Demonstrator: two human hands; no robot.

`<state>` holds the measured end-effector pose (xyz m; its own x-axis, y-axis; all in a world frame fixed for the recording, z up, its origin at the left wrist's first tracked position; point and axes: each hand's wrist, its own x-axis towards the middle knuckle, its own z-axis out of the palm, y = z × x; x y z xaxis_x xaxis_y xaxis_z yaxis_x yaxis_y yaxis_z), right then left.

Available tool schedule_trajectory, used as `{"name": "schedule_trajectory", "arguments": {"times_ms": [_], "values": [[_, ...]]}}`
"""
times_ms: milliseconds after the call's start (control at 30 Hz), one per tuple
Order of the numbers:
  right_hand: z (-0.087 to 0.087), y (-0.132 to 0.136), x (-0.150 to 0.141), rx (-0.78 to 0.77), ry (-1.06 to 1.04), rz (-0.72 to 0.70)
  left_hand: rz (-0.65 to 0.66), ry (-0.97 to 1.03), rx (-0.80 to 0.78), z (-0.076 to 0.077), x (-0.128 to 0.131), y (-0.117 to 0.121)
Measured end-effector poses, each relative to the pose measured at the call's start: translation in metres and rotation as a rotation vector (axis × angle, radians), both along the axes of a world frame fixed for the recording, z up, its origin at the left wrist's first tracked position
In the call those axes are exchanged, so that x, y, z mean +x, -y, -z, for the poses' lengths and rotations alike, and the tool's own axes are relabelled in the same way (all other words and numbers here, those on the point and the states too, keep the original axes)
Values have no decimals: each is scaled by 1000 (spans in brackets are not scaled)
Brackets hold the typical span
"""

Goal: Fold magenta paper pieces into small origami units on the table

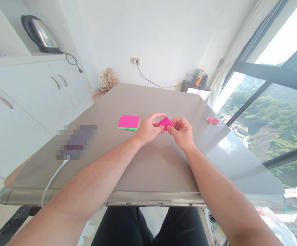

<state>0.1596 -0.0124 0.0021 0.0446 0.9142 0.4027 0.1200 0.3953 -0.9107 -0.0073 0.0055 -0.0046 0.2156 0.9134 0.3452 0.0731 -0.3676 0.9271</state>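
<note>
A small piece of folded pink paper (165,122), roughly diamond-shaped with creases, is held between both hands over the middle of the table. My left hand (149,128) pinches its left corner between thumb and fingers, with the index finger stretched along the far side. On the right side, my right hand (183,132) grips the paper, its thumb pressed on the near face and the other fingers curled behind. Left of my left hand lies a stack of square paper (129,121), pink on top with a green edge showing beneath.
Small pink folded pieces (212,120) lie near the table's right edge. On the left is a blurred-out object (78,141) with a white cable (52,181) running off the front edge. The grey table (148,171) meets a window on the right; bottles (199,78) stand beyond its far corner.
</note>
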Motion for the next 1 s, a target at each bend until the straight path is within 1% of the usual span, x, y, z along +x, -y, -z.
{"name": "schedule_trajectory", "arguments": {"times_ms": [133, 267, 400, 667, 800, 1000], "values": [[-2, 1, 2, -39, 17, -97, 50, -23, 28, 3, 0, 0], [-2, 1, 6, -73, 76, -96, 150, 32, -35, 2, -2, 0], [-1, -2, 10, -79, 37, -111, 221, 77, -90, -2, -4, 1], [3, -7, 14, -60, -134, -245, 194, 149, -98, -7, -5, 2], [3, -8, 15, -87, -187, -297, 172, 183, -124, -8, -5, 2], [-1, -6, 17, -178, -256, -346, 139, 180, -132, -10, -5, 1]]}}
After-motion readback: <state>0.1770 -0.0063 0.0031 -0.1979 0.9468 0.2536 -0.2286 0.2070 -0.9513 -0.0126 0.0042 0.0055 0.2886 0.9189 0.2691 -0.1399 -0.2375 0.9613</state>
